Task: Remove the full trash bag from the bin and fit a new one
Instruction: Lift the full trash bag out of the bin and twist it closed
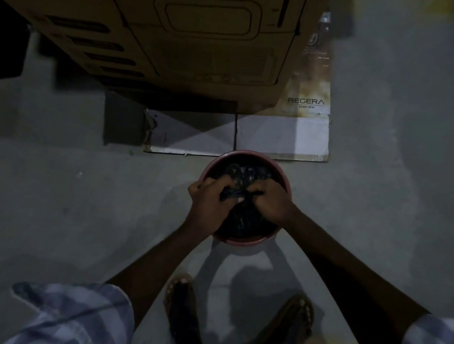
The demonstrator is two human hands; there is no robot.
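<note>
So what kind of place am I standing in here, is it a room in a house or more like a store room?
Likely a dim storage corner or utility area. A large printed cardboard appliance box stands on a bare grey concrete floor, flattened cardboard lies beneath it, and a small pink bin lined with a black bag sits in front.

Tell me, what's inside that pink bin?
A black trash bag fills the pink bin; both hands, left and right, bunch its top. Its contents are covered.
</note>
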